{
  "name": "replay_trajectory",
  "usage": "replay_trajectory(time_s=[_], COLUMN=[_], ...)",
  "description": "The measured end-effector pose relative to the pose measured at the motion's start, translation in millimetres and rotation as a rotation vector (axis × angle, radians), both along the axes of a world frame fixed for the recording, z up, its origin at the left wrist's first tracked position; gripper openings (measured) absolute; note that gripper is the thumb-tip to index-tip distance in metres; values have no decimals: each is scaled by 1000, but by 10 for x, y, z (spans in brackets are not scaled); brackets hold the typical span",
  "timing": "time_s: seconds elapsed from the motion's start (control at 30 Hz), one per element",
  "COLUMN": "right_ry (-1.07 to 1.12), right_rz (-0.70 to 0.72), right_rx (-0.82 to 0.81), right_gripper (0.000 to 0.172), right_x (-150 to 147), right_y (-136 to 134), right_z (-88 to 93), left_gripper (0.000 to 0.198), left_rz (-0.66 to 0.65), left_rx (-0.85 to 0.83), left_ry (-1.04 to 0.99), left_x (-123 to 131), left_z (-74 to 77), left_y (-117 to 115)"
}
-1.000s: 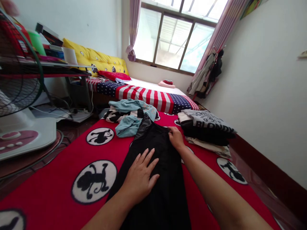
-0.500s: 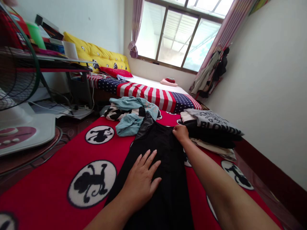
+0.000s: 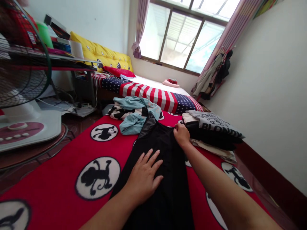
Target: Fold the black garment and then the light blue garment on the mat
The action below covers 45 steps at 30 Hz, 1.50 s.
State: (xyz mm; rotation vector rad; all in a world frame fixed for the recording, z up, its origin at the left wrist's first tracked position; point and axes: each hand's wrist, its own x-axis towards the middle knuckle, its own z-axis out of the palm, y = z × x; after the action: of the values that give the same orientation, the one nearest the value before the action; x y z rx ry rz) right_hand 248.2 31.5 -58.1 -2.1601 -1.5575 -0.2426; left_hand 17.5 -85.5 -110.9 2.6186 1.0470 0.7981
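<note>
A black garment (image 3: 171,188) lies lengthwise toward me on a red blanket (image 3: 59,172) printed with monkey figures in white circles. A shiny dark panel (image 3: 149,125) shows at its far left corner. My left hand (image 3: 145,175) rests flat on the garment with the fingers spread. At the garment's far right corner, my right hand (image 3: 181,134) is closed, pinching the edge of the cloth. Beyond the garment's far end is a loose heap of light blue clothes (image 3: 134,123). Just right of my right hand sits a stack of folded clothes (image 3: 213,127), a grey printed shirt on top.
A white electric fan (image 3: 26,118) stands at the left on a round stool (image 3: 51,143), near a cluttered desk (image 3: 59,62). Behind the blanket is a bed (image 3: 153,94) with a flag-patterned cover. Clothes hang (image 3: 216,73) by the window at the right.
The view has shifted slightly, so the room sits a little farther right. My hands keep nearly the same places on the black garment.
</note>
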Motion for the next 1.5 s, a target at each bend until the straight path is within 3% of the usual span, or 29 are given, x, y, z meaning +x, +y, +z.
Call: replay_trajectory(time_s=[0.1, 0.2, 0.3, 0.43, 0.57, 0.73, 0.87, 1.03, 1.1, 1.2, 1.33, 1.43, 1.5], right_ry=[-26, -25, -4, 52, 200, 389, 678, 772, 829, 1120, 1497, 1517, 1457], right_rz=[369, 623, 566, 517, 548, 534, 443, 464, 454, 438, 387, 400, 409], right_rx=[120, -57, -231, -191, -70, 34, -77, -183, -220, -266, -223, -226, -297], right_gripper=[33, 40, 44, 48, 41, 28, 30, 57, 50, 34, 35, 36, 38], right_x=[-201, -301, -346, -409, -440, -508, -675, -935, -1022, -1107, -1148, -1153, -1151], right_y=[-341, -560, -649, -901, -1542, -2434, -2840, -2973, -2963, -2940, -2988, -3073, -3122], right_z=[-78, -286, -427, -431, -391, -284, -193, -151, -137, -85, 45, 84, 42], left_gripper=[48, 46, 44, 41, 33, 34, 30, 39, 47, 53, 49, 48, 46], left_rz=[6, -7, -34, -83, -113, -36, 99, 158, 143, 91, -70, -89, -57], left_rx=[-14, -31, -59, -100, -120, -155, -185, -318, -382, -479, -839, -1062, -1059], left_ry=[-7, -31, -50, -65, -178, -280, -333, -262, -198, -160, -342, -455, -366], left_x=[-1, -13, -40, -102, -168, -235, -371, -645, -728, -776, -742, -748, -787], left_z=[9, 11, 8, 16, 40, 62, 83, 173, 223, 312, 447, 493, 487], left_y=[2, 25, 60, 98, 93, 5, -158, -519, -681, -885, -1035, -1079, -1089])
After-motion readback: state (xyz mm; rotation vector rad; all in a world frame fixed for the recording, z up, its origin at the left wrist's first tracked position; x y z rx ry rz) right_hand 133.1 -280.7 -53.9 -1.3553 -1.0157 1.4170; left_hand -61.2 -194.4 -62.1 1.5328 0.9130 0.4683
